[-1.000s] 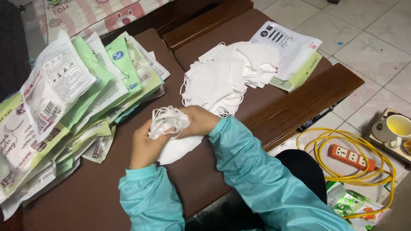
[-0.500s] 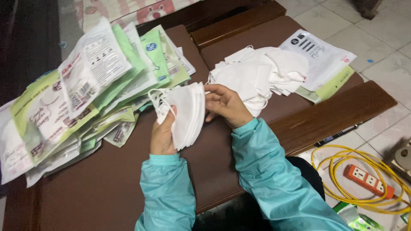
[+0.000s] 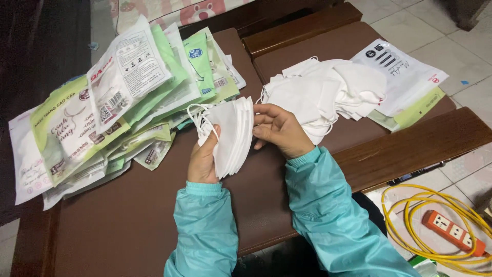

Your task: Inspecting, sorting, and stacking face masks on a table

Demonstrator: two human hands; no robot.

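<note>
At the middle of a dark brown table (image 3: 128,225), seen from above by a camera on the person's head, two bare hands in teal sleeves held a stack of white face masks (image 3: 233,134). The stack stood on edge just above the table, its folded edges fanned a little and its ear loops bunched at the upper left corner. The left hand (image 3: 203,159) gripped the stack from below and behind, its fingers closed around the near face. The right hand (image 3: 279,131) met the stack's right edge, its fingers curled and pinched against the outermost masks.

To the right of the stack, and just beyond the right hand, lay a loose pile of white masks (image 3: 323,92), unsorted and overlapping. Partly under that pile, farther right, sat a white printed bag (image 3: 405,74) on top of a pale green one. To the left of the stack spread a wide heap of green and white packets (image 3: 102,118), overlapping one another like fallen cards. Well to the lower right of the stack, down on the tiled floor, lay a coiled yellow cord (image 3: 425,215) with an orange power strip (image 3: 451,232).

The step in hand appeared to be squaring the masks into a neat bundle. The next move would likely call for steady pressure from both sides so that the edges lined up and none slipped out.
</note>
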